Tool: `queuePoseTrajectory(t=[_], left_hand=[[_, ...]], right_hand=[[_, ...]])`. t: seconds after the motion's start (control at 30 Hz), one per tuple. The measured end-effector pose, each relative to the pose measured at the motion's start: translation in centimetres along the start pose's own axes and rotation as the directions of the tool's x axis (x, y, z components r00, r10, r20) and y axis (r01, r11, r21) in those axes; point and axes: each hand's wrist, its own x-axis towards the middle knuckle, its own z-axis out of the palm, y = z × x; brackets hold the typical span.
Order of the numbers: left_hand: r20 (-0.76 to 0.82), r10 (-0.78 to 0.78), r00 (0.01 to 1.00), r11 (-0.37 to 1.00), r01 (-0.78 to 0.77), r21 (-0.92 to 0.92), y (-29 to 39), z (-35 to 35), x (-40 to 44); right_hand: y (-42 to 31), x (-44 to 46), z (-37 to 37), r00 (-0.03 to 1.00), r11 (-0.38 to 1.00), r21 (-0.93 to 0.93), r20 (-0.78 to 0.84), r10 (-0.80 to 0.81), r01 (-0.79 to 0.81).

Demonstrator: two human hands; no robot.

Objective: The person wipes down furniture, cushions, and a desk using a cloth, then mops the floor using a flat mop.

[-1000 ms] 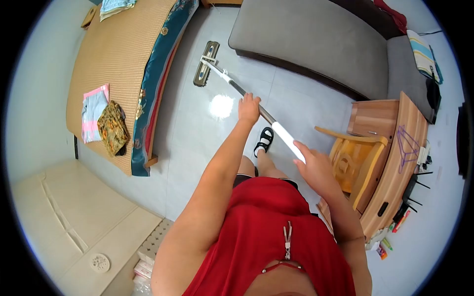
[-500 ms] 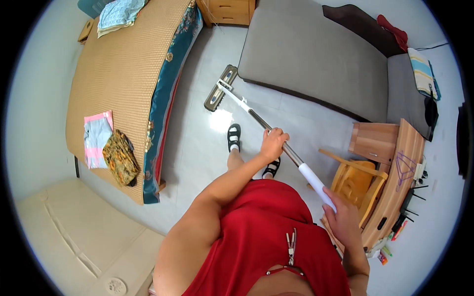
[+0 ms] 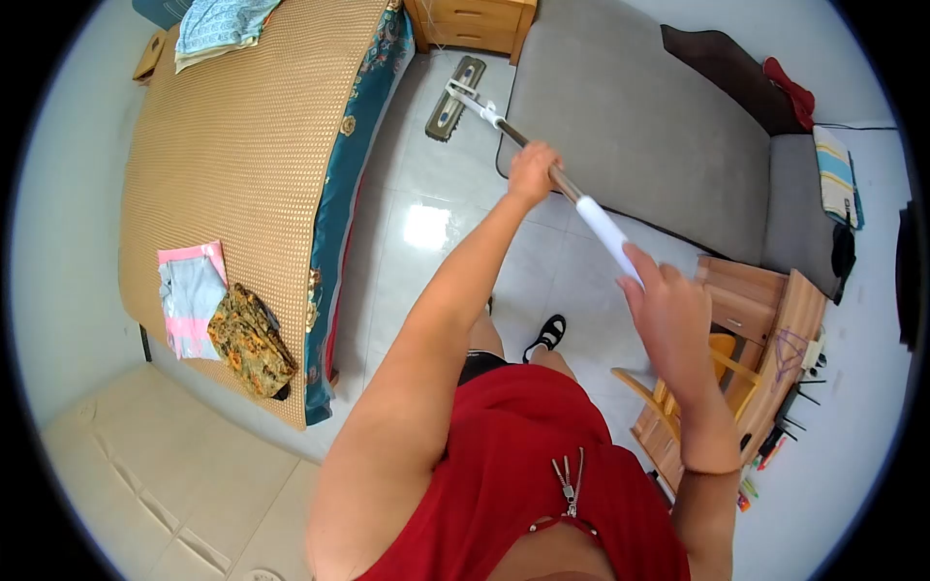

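A flat mop (image 3: 603,230) with a steel pole and white grip slants across the view. Its grey rectangular head (image 3: 444,120) lies on the shiny tiled floor, between the bed and the grey sofa, near the drawer cabinet. My left hand (image 3: 533,174) is wrapped round the steel part of the pole, just ahead of the white grip. At the upper end of that grip, my right hand (image 3: 670,324) is closed on the handle, thumb along it. The mop's pole passes over the sofa's corner as seen from above.
To the left stands a bed (image 3: 242,145) with a woven mat and folded clothes (image 3: 252,339). The grey sofa (image 3: 639,116) is at right, a wooden drawer cabinet (image 3: 472,24) ahead. A wooden chair (image 3: 659,407) stands by the desk (image 3: 799,320), near my right arm.
Both hands have pushed the mop forward, and its head has slid farther up the gap toward the drawer cabinet. My left arm is stretched out more, and my body has moved too.
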Motion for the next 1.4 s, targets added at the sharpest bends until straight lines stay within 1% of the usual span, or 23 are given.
queuePoseTrajectory(t=[0.1, 0.2, 0.23, 0.3, 0.4, 0.47, 0.5, 0.6, 0.73, 0.8, 0.9, 1.0, 1.1, 1.13, 1.23, 1.27, 1.33, 1.4], left_hand=[[-0.054, -0.087, 0.995, 0.996, 0.087, 0.003, -3.6, -1.4, 4.0], [-0.085, -0.17, 0.982, 0.985, 0.172, 0.013, -5.6, -2.4, 7.4], [-0.132, -0.183, 0.974, 0.983, 0.185, 0.002, -5.9, -2.4, 8.5], [-0.217, -0.204, 0.955, 0.979, 0.204, -0.021, -6.1, -2.1, 10.2], [-0.304, -0.23, 0.924, 0.973, 0.226, -0.05, -4.8, -2.1, 11.2], [-0.288, -0.266, 0.92, 0.963, 0.264, -0.048, -3.4, -2.6, 11.0], [-0.281, -0.283, 0.917, 0.958, 0.282, -0.045, -2.9, -2.7, 10.6], [-0.297, -0.242, 0.924, 0.969, 0.246, -0.024, -1.2, -2.1, 9.0], [-0.333, -0.238, 0.912, 0.97, 0.243, -0.027, 1.3, -0.6, 5.1], [-0.344, -0.268, 0.9, 0.962, 0.271, -0.039, 3.2, -0.1, 2.0], [-0.341, -0.202, 0.918, 0.972, 0.23, 0.043, 4.9, 1.2, -3.9], [-0.303, -0.189, 0.934, 0.971, 0.223, 0.083, 8.1, 2.4, -10.1], [-0.203, -0.152, 0.967, 0.982, 0.171, 0.08, 11.5, 3.5, -15.7], [-0.121, -0.186, 0.975, 0.979, 0.195, 0.065, 12.5, 3.8, -17.4], [-0.014, -0.04, 0.999, 0.996, 0.041, 0.076, 16.2, 4.8, -20.8], [0.091, -0.025, 0.996, 0.999, 0.023, 0.027, 17.6, 4.9, -21.5], [0.29, 0.019, 0.957, 0.997, 0.004, -0.078, 20.4, 4.7, -22.4], [0.344, 0.149, 0.927, 0.977, -0.085, -0.196, 21.8, 5.5, -23.7]], right_hand=[[-0.2, 6.2, -0.4, 0.986, 0.976, -0.147, -0.003, -0.164, 0.162], [0.1, 11.4, -1.5, 0.953, 0.929, -0.217, 0.04, -0.3, 0.301], [0.3, 12.8, -2.3, 0.946, 0.919, -0.223, 0.046, -0.322, 0.324], [0.8, 15.0, -4.3, 0.932, 0.904, -0.232, 0.057, -0.357, 0.36], [2.4, 16.8, -5.6, 0.878, 0.849, -0.245, 0.022, -0.478, 0.468], [3.0, 16.6, -6.4, 0.874, 0.844, -0.239, 0.05, -0.483, 0.48], [3.5, 16.4, -6.7, 0.872, 0.842, -0.237, 0.062, -0.486, 0.486], [5.0, 14.8, -7.0, 0.863, 0.838, -0.212, 0.077, -0.499, 0.503], [7.3, 10.7, -6.1, 0.848, 0.816, -0.232, 0.108, -0.519, 0.529], [8.4, 7.8, -5.3, 0.829, 0.796, -0.231, 0.139, -0.541, 0.559], [10.2, 2.5, -3.4, 0.796, 0.771, -0.204, 0.214, -0.566, 0.603], [11.9, -4.1, -1.6, 0.767, 0.739, -0.206, 0.18, -0.616, 0.642], [13.4, -11.0, 0.0, 0.826, 0.82, -0.101, 0.094, -0.556, 0.563], [13.9, -13.5, 0.4, 0.843, 0.837, -0.099, 0.096, -0.53, 0.537], [15.2, -19.3, -0.3, 0.895, 0.9, -0.095, 0.185, -0.405, 0.426], [15.4, -21.1, -0.9, 0.919, 0.928, -0.087, 0.199, -0.341, 0.363], [15.5, -24.2, -2.5, 0.951, 0.97, -0.078, 0.23, -0.208, 0.231], [15.0, -26.7, -4.4, 0.957, 0.999, -0.021, 0.288, -0.036, 0.044]])
